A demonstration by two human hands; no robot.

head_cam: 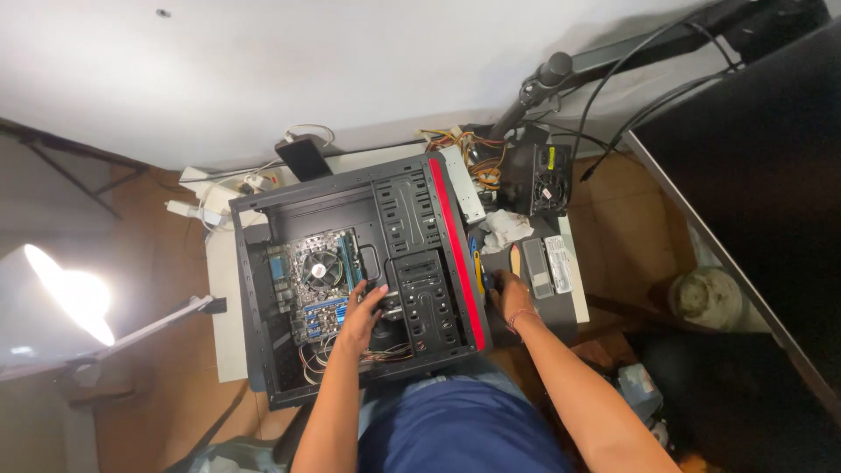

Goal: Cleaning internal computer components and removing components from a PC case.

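Both hands down at the open computer case (350, 271) on the white table (229, 350).

Left hand (361, 317) is inside the case now, fingers spread and loosely curled beside the green board with its round fan (321, 268), right above a bundle of coloured wires (385, 357); it's touching something there, though I cannot tell whether it grips anything. Right hand (511, 293) sits outside, just past the case's red edge strip (457, 254), fingers closed around what looks like a screwdriver with a yellow-and-blue handle (478, 263). A crumpled white cloth (506, 229) lies near.
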